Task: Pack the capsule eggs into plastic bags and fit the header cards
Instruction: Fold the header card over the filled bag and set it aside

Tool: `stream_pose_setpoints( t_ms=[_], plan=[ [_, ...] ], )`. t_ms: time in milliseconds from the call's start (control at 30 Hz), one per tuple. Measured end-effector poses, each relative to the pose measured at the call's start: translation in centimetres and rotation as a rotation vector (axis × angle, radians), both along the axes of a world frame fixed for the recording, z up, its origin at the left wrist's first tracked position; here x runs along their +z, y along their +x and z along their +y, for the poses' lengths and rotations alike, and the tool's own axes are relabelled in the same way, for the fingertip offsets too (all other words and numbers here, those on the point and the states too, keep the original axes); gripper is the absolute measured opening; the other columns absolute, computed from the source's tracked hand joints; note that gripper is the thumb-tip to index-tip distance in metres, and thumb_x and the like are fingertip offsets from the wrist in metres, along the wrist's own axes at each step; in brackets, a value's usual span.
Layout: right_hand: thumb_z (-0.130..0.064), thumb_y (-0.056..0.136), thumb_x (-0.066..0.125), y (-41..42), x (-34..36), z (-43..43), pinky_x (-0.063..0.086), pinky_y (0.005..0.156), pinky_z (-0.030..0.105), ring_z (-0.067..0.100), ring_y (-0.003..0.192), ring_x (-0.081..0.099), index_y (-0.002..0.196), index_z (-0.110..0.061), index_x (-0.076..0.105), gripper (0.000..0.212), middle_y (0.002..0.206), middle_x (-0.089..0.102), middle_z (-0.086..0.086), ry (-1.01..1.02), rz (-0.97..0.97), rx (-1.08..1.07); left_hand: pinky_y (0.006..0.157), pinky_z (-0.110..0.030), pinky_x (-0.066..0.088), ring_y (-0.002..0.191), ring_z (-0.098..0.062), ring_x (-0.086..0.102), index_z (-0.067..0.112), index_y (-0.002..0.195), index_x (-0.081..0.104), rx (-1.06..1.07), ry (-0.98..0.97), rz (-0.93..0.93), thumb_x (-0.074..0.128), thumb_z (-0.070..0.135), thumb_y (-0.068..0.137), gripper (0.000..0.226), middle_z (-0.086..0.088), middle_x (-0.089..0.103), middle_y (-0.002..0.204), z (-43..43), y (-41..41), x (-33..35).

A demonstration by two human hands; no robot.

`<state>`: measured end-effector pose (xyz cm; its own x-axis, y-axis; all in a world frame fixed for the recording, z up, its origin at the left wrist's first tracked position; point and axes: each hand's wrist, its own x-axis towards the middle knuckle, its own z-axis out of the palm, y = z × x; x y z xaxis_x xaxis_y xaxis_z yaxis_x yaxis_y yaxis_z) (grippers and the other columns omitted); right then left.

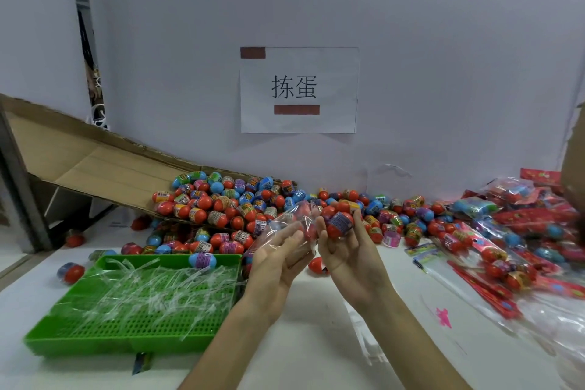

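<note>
My left hand (278,255) holds a clear plastic bag (285,225) by its mouth, with at least one red egg showing inside it. Right beside it, my right hand (345,245) grips a red capsule egg (339,225) with a purple label band at the bag's opening. Behind both hands a big heap of loose capsule eggs (240,203), red, blue and green, spreads over the white table. Packed bags with red header cards (522,231) lie piled at the right.
A green slotted tray (133,323) full of clear plastic strips sits at the front left, one blue egg on its far rim. A tipped cardboard box (95,161) spills eggs at the back left. Loose clear bags (449,282) lie right of my hands. A paper sign hangs on the wall.
</note>
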<state>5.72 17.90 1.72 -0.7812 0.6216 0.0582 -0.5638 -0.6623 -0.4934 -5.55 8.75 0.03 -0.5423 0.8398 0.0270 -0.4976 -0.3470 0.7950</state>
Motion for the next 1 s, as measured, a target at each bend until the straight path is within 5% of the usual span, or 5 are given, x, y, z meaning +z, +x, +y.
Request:
stream_pose_setpoints(
  t_ms=[200,300,467,667,1000],
  plan=[
    [-0.048,0.098,0.055,-0.3,-0.3,-0.2,0.064,0.073,0.029,0.025,0.094,0.076,0.114,-0.001,0.076,0.054,0.127,0.069,0.020,0.018,-0.025,0.018,0.078,-0.030,0.063,0.095,-0.022,0.076,0.007,0.118,0.077,-0.026,0.011,-0.018,0.075,0.015,0.080,0.038,-0.016,0.077,0.110,0.1,-0.6,-0.4],
    [-0.049,0.096,0.057,-0.2,-0.3,0.4,0.063,0.069,0.030,0.024,0.089,0.076,0.108,-0.005,0.079,0.051,0.120,0.072,0.018,0.041,-0.054,-0.024,0.089,-0.037,0.063,0.098,-0.026,0.074,0.002,0.122,0.072,0.008,0.006,-0.024,0.075,0.016,0.079,0.046,-0.018,0.076,0.112,0.1,-0.9,-0.3],
    [-0.060,0.083,0.062,-0.3,-0.2,1.0,0.055,0.071,0.038,0.014,0.077,0.073,0.120,-0.014,0.070,0.059,0.104,0.076,0.007,0.348,-0.412,-0.143,0.079,-0.033,0.060,0.086,-0.020,0.072,0.008,0.111,0.077,0.073,0.028,-0.025,0.075,0.014,0.080,0.032,-0.014,0.077,0.101,-0.1,-1.0,-0.4],
    [-0.042,0.087,0.069,-1.0,-0.5,-0.6,0.060,0.080,0.033,0.029,0.099,0.074,0.132,-0.006,0.062,0.058,0.118,0.073,0.019,0.357,-0.320,-0.117,0.065,-0.027,0.062,0.077,-0.018,0.076,0.012,0.104,0.080,0.160,-0.001,-0.076,0.072,0.006,0.089,0.018,-0.010,0.079,0.093,0.1,-1.4,-0.8],
    [-0.045,0.090,0.065,-1.1,-0.7,-0.9,0.061,0.081,0.031,0.029,0.108,0.072,0.138,-0.010,0.057,0.059,0.124,0.071,0.016,0.255,-0.275,-0.160,0.092,-0.041,0.056,0.091,-0.015,0.074,0.011,0.122,0.074,0.071,-0.048,0.043,0.075,0.019,0.088,0.035,-0.011,0.078,0.107,0.2,-1.1,-1.1]
  ],
)
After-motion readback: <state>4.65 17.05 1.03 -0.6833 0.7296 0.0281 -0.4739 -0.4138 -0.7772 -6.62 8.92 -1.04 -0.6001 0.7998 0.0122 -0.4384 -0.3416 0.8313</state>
